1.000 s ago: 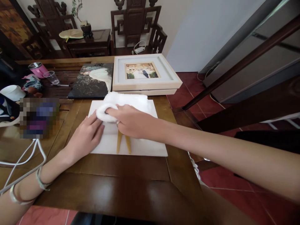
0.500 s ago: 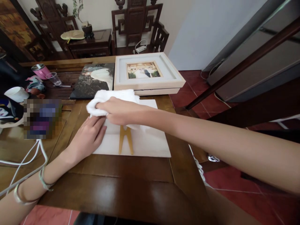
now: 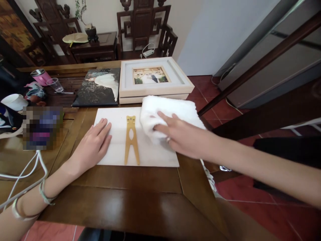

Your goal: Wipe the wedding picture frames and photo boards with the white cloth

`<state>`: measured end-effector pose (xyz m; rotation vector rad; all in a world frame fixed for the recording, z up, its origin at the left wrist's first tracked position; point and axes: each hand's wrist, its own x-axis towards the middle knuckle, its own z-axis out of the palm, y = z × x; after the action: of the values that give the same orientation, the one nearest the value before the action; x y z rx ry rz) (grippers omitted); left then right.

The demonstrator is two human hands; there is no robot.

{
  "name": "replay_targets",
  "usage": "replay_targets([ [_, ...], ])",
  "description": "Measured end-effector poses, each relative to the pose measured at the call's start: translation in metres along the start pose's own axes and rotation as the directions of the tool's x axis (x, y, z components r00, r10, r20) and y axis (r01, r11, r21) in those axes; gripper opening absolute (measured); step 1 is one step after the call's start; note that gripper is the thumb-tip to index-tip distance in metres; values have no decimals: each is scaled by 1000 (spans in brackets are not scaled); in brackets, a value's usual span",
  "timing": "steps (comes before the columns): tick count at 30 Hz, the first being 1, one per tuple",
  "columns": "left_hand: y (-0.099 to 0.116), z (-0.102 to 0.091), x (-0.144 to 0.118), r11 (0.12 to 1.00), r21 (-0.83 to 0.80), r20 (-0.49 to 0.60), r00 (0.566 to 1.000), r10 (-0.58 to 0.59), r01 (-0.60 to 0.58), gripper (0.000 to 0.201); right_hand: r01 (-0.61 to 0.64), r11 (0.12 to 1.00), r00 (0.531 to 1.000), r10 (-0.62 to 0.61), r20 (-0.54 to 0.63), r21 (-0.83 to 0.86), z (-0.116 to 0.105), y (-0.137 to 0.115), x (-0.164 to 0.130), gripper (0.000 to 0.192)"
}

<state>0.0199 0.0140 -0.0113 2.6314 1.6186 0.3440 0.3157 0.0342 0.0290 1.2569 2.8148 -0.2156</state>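
Wooden table [image 3: 140,197]: two hands, one towel [image 3: 170,112], one white panel [image 3: 117,150].

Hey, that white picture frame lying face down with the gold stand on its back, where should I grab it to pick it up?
Grip the white frame by its near long edge, coming from the table's front. It lies flat, the left hand presses its left part, the towel under the right hand covers the right, and the thin gold stand looks too flimsy.

Home: carved chairs [image 3: 142,26], framed wedding photo [image 3: 152,77].
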Motion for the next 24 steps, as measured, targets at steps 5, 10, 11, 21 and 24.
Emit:
replay_targets([
  [5,-1,2,0,1000,3,0,1000,-2,2,49,50,997,996,-55,75,60,16,-62,-39,50],
  [10,-1,2,-1,1000,-7,-4,1000,-2,2,49,101,983,967,-133,217,152,-6,-86,-53,53],
  [11,-1,1,-1,1000,-7,-3,1000,-2,2,49,86,984,963,-122,239,156,-11,-82,-49,53],
  [21,0,-1,-1,1000,-10,11,1000,3,-3,49,5,1000,1000,-5,29,8,-6,-1,-1,59],
  [24,-1,0,0,1000,-9,9,1000,0,0,48,-23,999,999,23,22,38,-7,-14,-7,57],
])
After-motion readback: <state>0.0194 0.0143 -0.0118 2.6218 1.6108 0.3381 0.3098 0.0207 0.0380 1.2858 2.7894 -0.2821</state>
